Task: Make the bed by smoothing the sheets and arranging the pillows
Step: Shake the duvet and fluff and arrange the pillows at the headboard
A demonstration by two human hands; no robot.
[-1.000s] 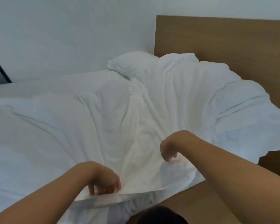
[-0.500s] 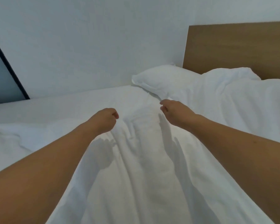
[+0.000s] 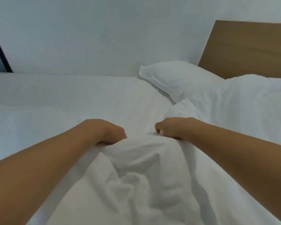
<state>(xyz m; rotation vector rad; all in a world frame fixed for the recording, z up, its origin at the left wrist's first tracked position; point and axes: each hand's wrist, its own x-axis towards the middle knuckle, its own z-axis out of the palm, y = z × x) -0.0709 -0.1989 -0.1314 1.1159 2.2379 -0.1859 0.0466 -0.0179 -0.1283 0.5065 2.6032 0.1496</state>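
Note:
A white sheet (image 3: 144, 172) lies bunched in a ridge down the middle of the bed. My left hand (image 3: 107, 132) grips its far edge, fingers curled under the cloth. A little to the right, my right hand (image 3: 170, 128) grips the same edge with curled fingers. Both arms reach forward over the bed. A white pillow (image 3: 173, 78) lies at the back right against the wall. Another white mound, pillow or bedding, (image 3: 253, 96) lies right of it under the cover.
The white mattress sheet (image 3: 55, 103) stretches flat to the left. A wooden headboard (image 3: 250, 49) stands at the back right. A pale wall (image 3: 104, 38) runs along the bed's far side, with a dark frame (image 3: 0, 51) at far left.
Both hands have carried the sheet's edge forward across the bed and lowered it towards the mattress. The camera has leaned in and turned left, so the headboard sits farther right.

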